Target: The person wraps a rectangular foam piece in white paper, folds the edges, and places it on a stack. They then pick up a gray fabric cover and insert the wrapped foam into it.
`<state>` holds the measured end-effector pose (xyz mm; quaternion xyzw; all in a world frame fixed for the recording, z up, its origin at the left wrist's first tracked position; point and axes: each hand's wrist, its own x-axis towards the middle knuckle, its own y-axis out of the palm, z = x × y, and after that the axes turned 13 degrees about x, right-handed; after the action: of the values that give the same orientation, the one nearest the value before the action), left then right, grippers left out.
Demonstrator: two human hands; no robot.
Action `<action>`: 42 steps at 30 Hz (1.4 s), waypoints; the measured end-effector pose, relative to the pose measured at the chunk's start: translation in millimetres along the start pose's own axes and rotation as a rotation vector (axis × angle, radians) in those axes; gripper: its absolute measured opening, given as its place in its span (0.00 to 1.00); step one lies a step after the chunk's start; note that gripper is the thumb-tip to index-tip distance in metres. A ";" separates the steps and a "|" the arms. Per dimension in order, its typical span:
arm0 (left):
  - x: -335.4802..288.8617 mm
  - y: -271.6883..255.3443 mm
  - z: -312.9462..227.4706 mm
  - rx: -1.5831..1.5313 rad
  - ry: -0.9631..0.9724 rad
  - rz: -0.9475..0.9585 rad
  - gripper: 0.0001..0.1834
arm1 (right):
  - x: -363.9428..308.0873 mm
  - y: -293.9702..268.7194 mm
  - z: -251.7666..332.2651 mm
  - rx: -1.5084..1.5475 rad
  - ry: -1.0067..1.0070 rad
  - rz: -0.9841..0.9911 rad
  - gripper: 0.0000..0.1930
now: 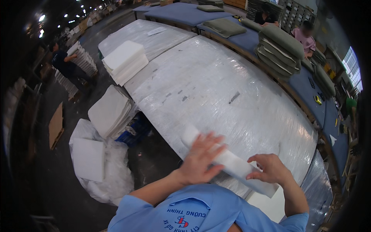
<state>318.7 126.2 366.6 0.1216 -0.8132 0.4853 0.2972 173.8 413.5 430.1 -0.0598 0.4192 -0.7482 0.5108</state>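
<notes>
Diagonally along the near side of the film-wrapped table (216, 85) lies a white strip (235, 165), directly in front of the person's blue shirt (228, 208). Its upper-left end is blurred; its lower-right end reaches below the right hand (267, 168). A white sheet (266, 203) shows between the strip and the shirt.

Edges: the table's left edge drops to dark floor, where a blue crate (133, 131) stands near a stack of white sheets (110, 110). The far long edge adjoins a blue-topped bench (305, 87) bearing a pile of green-grey cushions (280, 50). Working room: the wrapped surface extends from the strip toward the bench; at its far left, a block of white sheets (125, 60) occupies the corner region.

Grip, left hand (203, 158): palm down over the strip's left half, fingers spread, thumb apart; contact pressure cannot be determined. Grip, right hand: thumb and forefinger curved with a visible gap between their tips, positioned over the strip's right half; whether the fingertips touch it cannot be determined.
</notes>
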 end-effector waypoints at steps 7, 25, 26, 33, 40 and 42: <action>-81.6 -3.5 122.9 -0.058 -0.492 0.412 0.58 | 32.1 12.7 66.1 -0.182 -0.068 -0.159 0.42; 140.4 -36.0 129.5 -0.073 0.574 0.500 0.24 | -9.0 69.9 68.9 -0.083 -0.022 -0.766 0.23; 147.6 -44.1 116.4 -0.050 0.616 0.508 0.22 | -9.3 84.7 60.7 -0.022 -0.020 -0.811 0.23; 90.3 32.2 91.9 0.147 0.673 0.761 0.20 | 52.5 224.1 -52.3 0.319 0.183 -0.874 0.24; 75.1 61.1 66.8 0.285 0.549 0.855 0.21 | 19.8 250.6 -100.0 0.671 0.258 -0.757 0.36; 80.4 57.9 57.8 0.319 0.538 0.854 0.32 | -1.5 234.9 -98.8 0.945 0.231 -0.706 0.41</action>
<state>205.6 112.6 353.1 -0.3056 -0.6013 0.6950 0.2491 291.2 440.9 205.5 0.1200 0.0487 -0.9796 0.1538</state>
